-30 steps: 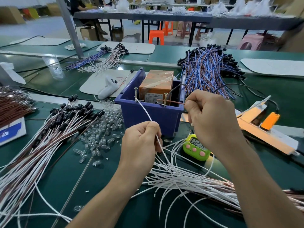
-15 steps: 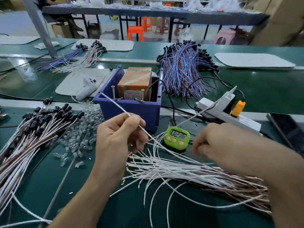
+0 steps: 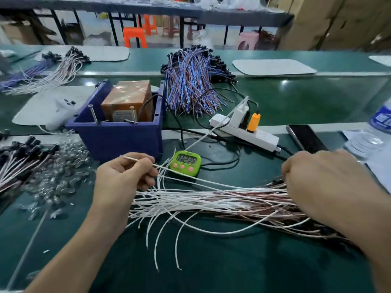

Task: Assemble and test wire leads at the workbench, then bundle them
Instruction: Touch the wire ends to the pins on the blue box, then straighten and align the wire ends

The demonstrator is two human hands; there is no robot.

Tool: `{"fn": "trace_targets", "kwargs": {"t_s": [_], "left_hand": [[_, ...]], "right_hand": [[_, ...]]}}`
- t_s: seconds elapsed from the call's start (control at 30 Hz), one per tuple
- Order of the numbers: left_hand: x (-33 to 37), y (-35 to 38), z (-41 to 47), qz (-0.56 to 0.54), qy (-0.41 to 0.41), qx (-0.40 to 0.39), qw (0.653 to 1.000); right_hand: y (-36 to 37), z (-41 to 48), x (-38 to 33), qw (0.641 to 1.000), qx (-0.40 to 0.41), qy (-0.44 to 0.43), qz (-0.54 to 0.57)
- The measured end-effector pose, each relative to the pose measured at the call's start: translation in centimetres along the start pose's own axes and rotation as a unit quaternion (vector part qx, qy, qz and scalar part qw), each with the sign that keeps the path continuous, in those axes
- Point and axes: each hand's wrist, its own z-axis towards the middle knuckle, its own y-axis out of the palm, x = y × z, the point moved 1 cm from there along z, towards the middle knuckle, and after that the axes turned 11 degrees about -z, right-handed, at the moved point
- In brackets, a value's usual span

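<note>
Pinched in the left hand (image 3: 124,178), middle left: one thin white wire lead (image 3: 135,158), lying sideways, short tip poking up-left, long end running right. At right, right hand (image 3: 321,182) curled over the end of the pile of white and brown wire leads (image 3: 211,201); grip hidden, cannot tell. Underneath, dark green bench mat (image 3: 211,261). At the top, orange plastic stools (image 3: 135,39). Just behind, small green timer (image 3: 186,162) and blue plastic box (image 3: 118,142).

Green timer (image 3: 185,163) ctr; white pwr strip (image 3: 260,137) behind it; phone (image 3: 305,138) & water bottle (image 3: 383,115) far rt; orange stool (image 3: 135,37) bkgd.
</note>
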Motion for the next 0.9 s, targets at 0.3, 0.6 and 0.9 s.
{"fn": "trace_targets", "kwargs": {"t_s": [0.3, 0.6, 0.9], "left_hand": [[-1.0, -0.7, -0.5, 0.265, 0.019, -0.026, 0.964], [0.3, -2.3, 0.1, 0.295, 0.217, 0.109, 0.924], [-1.4, 0.5, -2.0, 0.416, 0.183, -0.238, 0.858]], "right_hand": [[5.7, -1.5, -5.8, 0.942, 0.175, -0.056, 0.282], [8.4, -1.6, -8.5, 0.879, 0.192, -0.092, 0.427], [7.9, -3.6, -3.4, 0.891, 0.157, -0.08, 0.417]]}}
